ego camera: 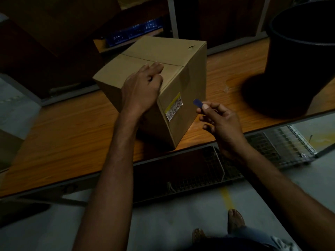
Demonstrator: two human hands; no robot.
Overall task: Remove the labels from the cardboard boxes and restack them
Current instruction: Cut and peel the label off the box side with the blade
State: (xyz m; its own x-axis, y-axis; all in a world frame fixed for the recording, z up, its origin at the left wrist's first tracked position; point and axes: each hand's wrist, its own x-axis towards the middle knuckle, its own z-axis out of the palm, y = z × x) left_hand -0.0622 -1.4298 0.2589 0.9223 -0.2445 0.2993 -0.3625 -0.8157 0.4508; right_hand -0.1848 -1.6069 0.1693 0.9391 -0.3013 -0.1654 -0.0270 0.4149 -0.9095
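Cardboard box (145, 57), closed and plain brown, stands on the wooden table (72, 120) directly under the left hand (140, 87), which rests on the near edge of its top. Two fingers lie stretched across the flap seam and the others are bent against the cardboard. Whether the thumb hooks over the edge cannot be told. On the side of the box facing the right hand (219, 120) a white and yellow label (174, 106) is stuck, just below the left wrist. The right hand hovers beside that face, its thumb and forefinger pinching a small blue scraper (197, 103) whose tip points at the label without touching it. Beyond the right hand, well apart from the box, a large black bin (299, 60) stands on the same table. Below the right forearm a wire rack (272, 145) shows under the table edge.
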